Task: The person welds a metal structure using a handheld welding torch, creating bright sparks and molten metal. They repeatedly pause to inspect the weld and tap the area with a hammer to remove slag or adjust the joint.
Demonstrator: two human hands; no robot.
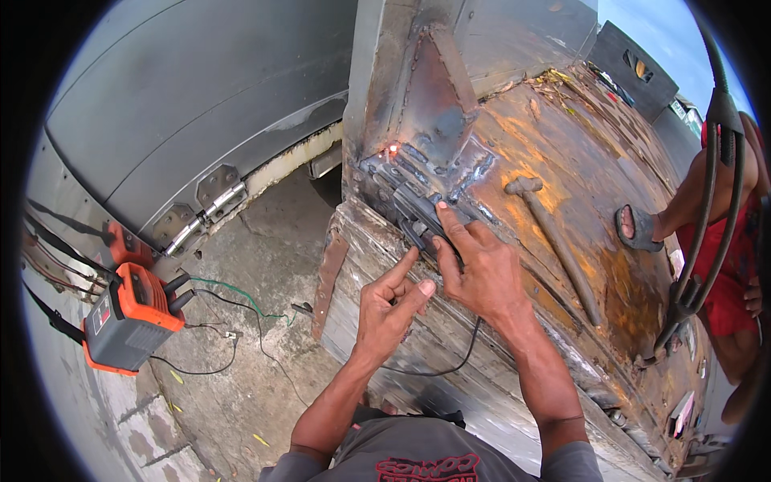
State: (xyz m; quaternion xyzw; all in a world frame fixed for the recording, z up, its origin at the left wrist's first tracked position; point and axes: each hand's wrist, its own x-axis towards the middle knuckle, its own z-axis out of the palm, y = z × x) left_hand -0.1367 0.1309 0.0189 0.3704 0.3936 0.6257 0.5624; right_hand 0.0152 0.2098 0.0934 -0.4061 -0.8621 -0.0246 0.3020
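Note:
My right hand grips the near end of a dark grey tool, fingers lying along its top. The tool's kind is hard to make out; a thin black cord runs below that hand. It lies against scorched, weld-marked metal at the foot of a steel post. Just past its far end glows a small orange-red spot. My left hand is beside the tool's near end, index finger and thumb stretched out, the other fingers bent. It seems to hold nothing; whether its fingertip touches the tool I cannot tell.
A hammer lies on the rusty plate to the right. An orange-and-grey machine with cables stands at left, below a hinged grey panel. Another person's sandalled foot and thick dark cables are at far right.

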